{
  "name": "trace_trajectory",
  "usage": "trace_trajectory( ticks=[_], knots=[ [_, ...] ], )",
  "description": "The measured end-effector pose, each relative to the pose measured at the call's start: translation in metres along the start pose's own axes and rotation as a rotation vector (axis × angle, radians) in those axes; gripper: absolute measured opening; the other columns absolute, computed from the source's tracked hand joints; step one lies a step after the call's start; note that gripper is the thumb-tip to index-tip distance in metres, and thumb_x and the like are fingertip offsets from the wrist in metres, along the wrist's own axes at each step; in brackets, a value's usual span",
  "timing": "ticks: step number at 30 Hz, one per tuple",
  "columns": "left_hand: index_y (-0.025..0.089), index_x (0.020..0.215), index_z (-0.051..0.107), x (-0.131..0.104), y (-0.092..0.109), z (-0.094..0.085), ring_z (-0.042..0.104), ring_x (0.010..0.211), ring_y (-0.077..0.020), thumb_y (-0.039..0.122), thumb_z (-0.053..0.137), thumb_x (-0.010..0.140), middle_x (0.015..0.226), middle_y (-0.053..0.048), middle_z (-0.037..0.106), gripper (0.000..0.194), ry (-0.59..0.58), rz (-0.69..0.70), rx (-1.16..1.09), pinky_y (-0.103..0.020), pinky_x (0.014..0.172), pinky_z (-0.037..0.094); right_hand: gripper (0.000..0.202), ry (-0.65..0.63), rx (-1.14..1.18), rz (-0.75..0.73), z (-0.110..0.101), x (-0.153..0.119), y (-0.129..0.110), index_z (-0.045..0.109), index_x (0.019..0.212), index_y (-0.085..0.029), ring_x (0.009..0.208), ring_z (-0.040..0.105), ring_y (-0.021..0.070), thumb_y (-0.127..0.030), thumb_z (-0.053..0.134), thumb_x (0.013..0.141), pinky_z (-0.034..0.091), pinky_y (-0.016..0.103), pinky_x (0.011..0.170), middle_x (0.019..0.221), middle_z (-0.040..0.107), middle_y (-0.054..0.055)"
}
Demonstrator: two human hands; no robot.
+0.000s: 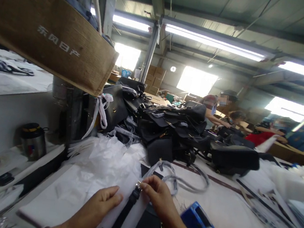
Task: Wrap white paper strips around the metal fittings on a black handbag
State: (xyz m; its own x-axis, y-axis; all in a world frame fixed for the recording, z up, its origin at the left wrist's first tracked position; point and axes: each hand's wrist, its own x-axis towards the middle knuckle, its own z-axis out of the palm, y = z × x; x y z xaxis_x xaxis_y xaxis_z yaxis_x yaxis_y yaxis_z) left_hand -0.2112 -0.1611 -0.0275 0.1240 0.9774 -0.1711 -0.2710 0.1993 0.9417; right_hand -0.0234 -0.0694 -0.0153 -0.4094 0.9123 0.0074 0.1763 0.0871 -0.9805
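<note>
Slim black strap (124,213) with silver buckle, over white wrapping paper (89,180)

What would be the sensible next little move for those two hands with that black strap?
Probably pull the white wrapping sheet snug around the black strap. The right hand pinches the strap's metal end, the left hand rests flat on the sheet, and the strap lies across it, still uncovered.
</note>
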Motion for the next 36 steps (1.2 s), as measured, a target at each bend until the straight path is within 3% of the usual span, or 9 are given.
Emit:
trace_trajectory(
  ticks=[3, 7, 13, 17, 19, 21, 29, 34, 36],
  knots=[
    [0.017, 0.112, 0.064, -0.006, -0.006, 0.010, 0.064, 0.081, -0.0222, 0.039, 0.066, 0.081, 0.088, -0.005, 0.070, 0.039, -0.086, -0.048, -0.106, -0.026, 0.065, 0.046, 0.022, 0.018, -0.001, -0.020, -0.001, -0.004, 0.002, 0.057, 0.079, -0.016, 0.063, 0.048, 0.0128, -0.037, 0.065, 0.078, 0.034, 0.026, 0.058, 0.067, 0.054, -0.002],
    [0.015, 0.118, 0.061, -0.009, -0.008, 0.016, 0.064, 0.095, -0.0252, 0.028, 0.067, 0.079, 0.100, -0.008, 0.070, 0.042, -0.087, 0.000, -0.049, -0.033, 0.084, 0.048, 0.019, 0.052, -0.021, -0.037, -0.001, -0.008, 0.006, 0.058, 0.080, -0.018, 0.065, 0.050, 0.0135, -0.035, 0.066, 0.080, 0.036, 0.026, 0.059, 0.069, 0.056, -0.002],
    [0.016, 0.121, 0.062, 0.001, -0.019, 0.016, 0.065, 0.095, -0.0277, 0.025, 0.069, 0.075, 0.102, -0.008, 0.071, 0.047, -0.028, 0.063, -0.059, -0.034, 0.083, 0.050, 0.023, 0.110, 0.037, -0.043, 0.001, -0.006, 0.009, 0.059, 0.089, -0.018, 0.068, 0.054, 0.0136, -0.038, 0.069, 0.080, 0.039, 0.024, 0.060, 0.074, 0.060, -0.001],
    [0.016, 0.125, 0.061, 0.003, -0.019, 0.018, 0.064, 0.097, -0.0309, 0.025, 0.066, 0.076, 0.104, -0.009, 0.071, 0.051, -0.047, 0.066, 0.000, -0.035, 0.079, 0.051, 0.043, -0.123, 0.053, 0.057, -0.010, -0.007, 0.000, 0.059, 0.109, -0.017, 0.058, 0.052, 0.0112, -0.047, 0.068, 0.080, 0.038, 0.020, 0.047, 0.074, 0.058, -0.002],
    [0.017, 0.127, 0.061, 0.002, -0.014, 0.019, 0.062, 0.105, -0.0314, 0.023, 0.063, 0.077, 0.111, -0.008, 0.070, 0.050, -0.056, 0.104, 0.123, -0.035, 0.086, 0.051, 0.043, -0.259, 0.058, 0.093, -0.016, -0.008, -0.006, 0.061, 0.105, -0.016, 0.053, 0.050, 0.0092, -0.049, 0.068, 0.079, 0.036, 0.019, 0.042, 0.075, 0.057, -0.001],
    [0.020, 0.131, 0.059, 0.000, -0.009, 0.020, 0.058, 0.115, -0.0304, 0.018, 0.059, 0.079, 0.120, -0.006, 0.067, 0.052, -0.055, 0.153, 0.241, -0.035, 0.094, 0.048, 0.041, -0.296, 0.081, 0.108, -0.020, -0.008, -0.010, 0.063, 0.097, -0.015, 0.051, 0.049, 0.0080, -0.050, 0.070, 0.077, 0.036, 0.018, 0.042, 0.072, 0.057, -0.002],
    [0.023, 0.143, 0.045, 0.007, -0.022, 0.014, 0.036, 0.139, -0.0253, 0.020, 0.053, 0.086, 0.146, -0.002, 0.047, 0.058, -0.008, 0.347, 0.574, -0.033, 0.118, 0.022, 0.040, -0.225, 0.131, 0.074, -0.022, -0.003, -0.001, 0.064, 0.095, -0.014, 0.050, 0.048, 0.0066, -0.049, 0.072, 0.076, 0.035, 0.016, 0.040, 0.071, 0.058, -0.002],
    [0.021, 0.142, 0.046, 0.004, -0.030, 0.019, 0.033, 0.140, -0.0253, 0.019, 0.052, 0.085, 0.147, -0.004, 0.045, 0.058, 0.076, 0.335, 0.566, -0.034, 0.120, 0.019, 0.044, -0.170, 0.136, 0.104, -0.018, 0.000, 0.004, 0.063, 0.091, -0.012, 0.049, 0.050, 0.0073, -0.050, 0.075, 0.073, 0.036, 0.016, 0.038, 0.068, 0.058, -0.001],
    [0.020, 0.139, 0.051, 0.004, -0.026, 0.021, 0.043, 0.134, -0.0262, 0.017, 0.053, 0.083, 0.141, -0.005, 0.053, 0.056, 0.058, 0.265, 0.418, -0.035, 0.116, 0.028, 0.046, -0.132, 0.210, 0.127, -0.016, -0.006, 0.006, 0.062, 0.098, -0.013, 0.050, 0.051, 0.0076, -0.049, 0.077, 0.073, 0.038, 0.016, 0.039, 0.070, 0.060, -0.001]
  ],
)
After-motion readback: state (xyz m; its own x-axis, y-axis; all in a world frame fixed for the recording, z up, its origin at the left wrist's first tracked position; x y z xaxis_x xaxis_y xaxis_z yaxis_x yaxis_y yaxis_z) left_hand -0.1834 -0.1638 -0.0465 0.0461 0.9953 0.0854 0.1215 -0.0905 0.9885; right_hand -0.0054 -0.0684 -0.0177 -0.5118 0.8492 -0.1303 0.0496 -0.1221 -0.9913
